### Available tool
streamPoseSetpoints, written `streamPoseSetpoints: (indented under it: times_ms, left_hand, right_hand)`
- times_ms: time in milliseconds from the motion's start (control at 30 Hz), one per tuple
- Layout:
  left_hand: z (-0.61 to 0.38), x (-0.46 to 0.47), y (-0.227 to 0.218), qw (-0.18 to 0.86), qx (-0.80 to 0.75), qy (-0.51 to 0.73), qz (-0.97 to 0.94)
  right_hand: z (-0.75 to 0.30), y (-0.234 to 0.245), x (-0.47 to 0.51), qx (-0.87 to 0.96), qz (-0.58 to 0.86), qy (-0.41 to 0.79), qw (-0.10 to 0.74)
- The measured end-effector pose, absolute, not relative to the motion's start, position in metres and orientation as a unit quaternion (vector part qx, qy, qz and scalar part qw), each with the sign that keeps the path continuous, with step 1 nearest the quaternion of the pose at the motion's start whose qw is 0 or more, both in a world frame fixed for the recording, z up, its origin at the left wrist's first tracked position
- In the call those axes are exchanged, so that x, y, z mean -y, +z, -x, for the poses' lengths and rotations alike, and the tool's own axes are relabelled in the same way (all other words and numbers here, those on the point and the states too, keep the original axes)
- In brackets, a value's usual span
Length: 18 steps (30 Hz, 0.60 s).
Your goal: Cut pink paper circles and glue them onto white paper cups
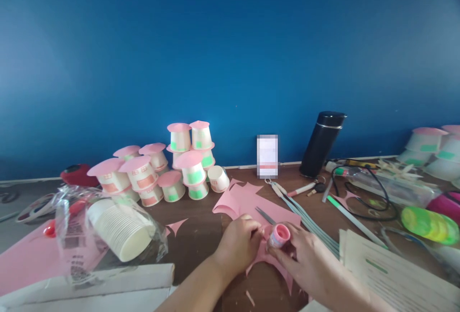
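Note:
Near the front middle of the table, my right hand [305, 257] is closed around a short glue stick [279, 236] with a pink rim, its round end tipped up toward me. Right beside it, my left hand [239, 242] has its fingers curled together; what they pinch, if anything, is hidden. Under and behind both hands lies cut pink paper [247, 199] with curved edges. A scissors blade [265, 215] rests on that paper, pointing away to the left. The scissors' handles cannot be seen.
Paper cups with pink paper tops [190, 166] stand stacked at the back left. Nearer lies a plastic bag of nested white cups [125, 235]. A black bottle [321, 144] and lanyard [312, 218] sit right of centre, with printed sheets [391, 269] at front right.

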<state>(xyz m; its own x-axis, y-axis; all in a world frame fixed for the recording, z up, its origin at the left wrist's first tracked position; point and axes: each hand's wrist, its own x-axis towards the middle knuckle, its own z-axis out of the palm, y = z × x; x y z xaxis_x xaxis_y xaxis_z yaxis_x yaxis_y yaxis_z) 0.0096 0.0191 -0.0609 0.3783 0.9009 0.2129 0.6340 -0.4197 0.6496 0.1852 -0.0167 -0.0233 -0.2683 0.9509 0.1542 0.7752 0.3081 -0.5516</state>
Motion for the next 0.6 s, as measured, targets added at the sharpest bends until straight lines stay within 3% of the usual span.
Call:
streamPoseSetpoints:
  times_ms: [467,600]
  left_hand:
    - [-0.012,-0.019,-0.059,0.244,-0.499,0.273,-0.785]
    - [-0.013,-0.019,-0.057,0.247,-0.507,0.267,-0.782]
  right_hand:
    - [-0.188,-0.015,0.026,0.779,0.565,0.188,0.196]
    - [-0.197,-0.011,0.027,0.744,0.561,0.274,0.238]
